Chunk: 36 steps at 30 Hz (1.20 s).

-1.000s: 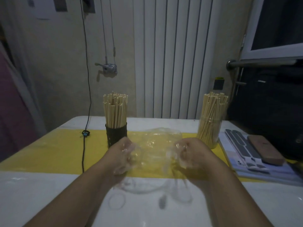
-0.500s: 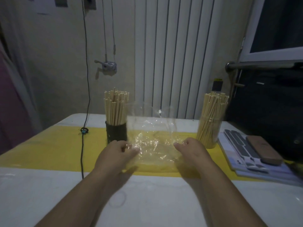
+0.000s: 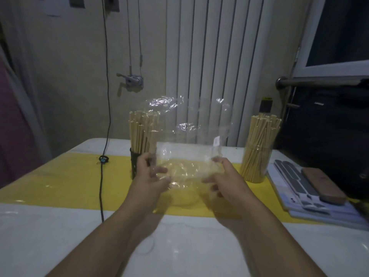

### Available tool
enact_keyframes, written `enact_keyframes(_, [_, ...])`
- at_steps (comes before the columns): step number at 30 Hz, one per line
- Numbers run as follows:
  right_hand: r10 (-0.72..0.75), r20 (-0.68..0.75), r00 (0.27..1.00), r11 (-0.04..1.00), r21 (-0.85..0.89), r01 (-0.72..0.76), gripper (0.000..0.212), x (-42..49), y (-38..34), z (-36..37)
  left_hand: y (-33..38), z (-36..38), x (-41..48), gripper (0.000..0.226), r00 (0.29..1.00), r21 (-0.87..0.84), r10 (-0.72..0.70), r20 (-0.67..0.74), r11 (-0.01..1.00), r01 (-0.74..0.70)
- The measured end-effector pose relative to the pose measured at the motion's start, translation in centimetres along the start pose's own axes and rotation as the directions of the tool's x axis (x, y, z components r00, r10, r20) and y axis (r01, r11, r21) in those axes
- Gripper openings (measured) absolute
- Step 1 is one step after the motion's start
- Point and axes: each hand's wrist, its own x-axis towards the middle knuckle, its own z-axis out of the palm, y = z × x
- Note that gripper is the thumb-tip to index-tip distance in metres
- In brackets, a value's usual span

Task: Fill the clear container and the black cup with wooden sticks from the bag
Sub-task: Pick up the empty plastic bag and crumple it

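Note:
A clear plastic bag (image 3: 189, 140) stands upright above the table's middle, with no sticks visible in it. My left hand (image 3: 148, 178) pinches its lower left edge and my right hand (image 3: 223, 176) grips its lower right edge. Behind my left hand stands the black cup (image 3: 134, 166), packed with upright wooden sticks (image 3: 139, 134). At the right, the clear container (image 3: 256, 164) is also full of wooden sticks (image 3: 263, 134). The bag partly veils the black cup's sticks.
A yellow runner (image 3: 65, 184) crosses the white table (image 3: 60, 236). A black cable (image 3: 101, 188) lies over it at the left. Flat booklets with a brown case (image 3: 323, 186) sit at the right edge. A radiator and wall stand behind.
The bag was crumpled low between my hands. Now it is spread open and raised upright, and my hands have shifted forward and apart along its lower edge.

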Motion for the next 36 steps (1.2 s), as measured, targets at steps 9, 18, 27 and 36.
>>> enact_keyframes(9, [-0.177,0.446,0.877,0.921,0.39,-0.012,0.105,-3.1,-2.6,3.7,1.2,0.8,-0.5,0.06,0.99,-0.078,0.133,0.035,0.988,-0.13])
enact_keyframes(18, [-0.045,-0.193,0.98,0.902,0.413,0.122,0.011,-3.2,-4.1,5.1,1.3,0.8,-0.5,0.036,0.977,0.213,0.211,0.018,0.954,-0.21])
enact_keyframes(27, [-0.058,-0.013,0.998,0.984,0.168,0.059,0.026,-2.9,-3.7,4.6,1.8,1.8,-1.3,0.03,0.978,-0.246,0.078,0.196,0.969,-0.028])
enact_keyframes(36, [-0.414,-0.134,0.9,0.898,-0.224,0.379,0.033,-4.6,-3.9,4.9,1.3,0.8,-0.6,0.023,0.962,-0.216,0.036,-0.269,0.971,-0.097])
